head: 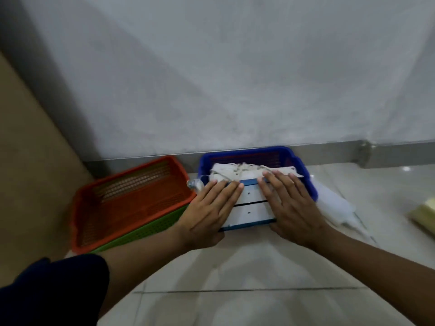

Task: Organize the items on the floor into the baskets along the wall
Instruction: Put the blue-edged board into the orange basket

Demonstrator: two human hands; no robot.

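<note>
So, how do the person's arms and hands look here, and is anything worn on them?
The left hand and right hand are bare: no gloves, rings or watch can be seen. The left arm has a dark navy sleeve that ends at about the elbow. The right forearm is uncovered as far as the picture's edge.

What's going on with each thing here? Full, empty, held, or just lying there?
Blue basket: by the wall, holding white items.
White panels: sticking out over its front rim, both hands flat on them.
Left hand: open.
Right hand: open.
Orange basket: empty, nested in a green basket.
</note>
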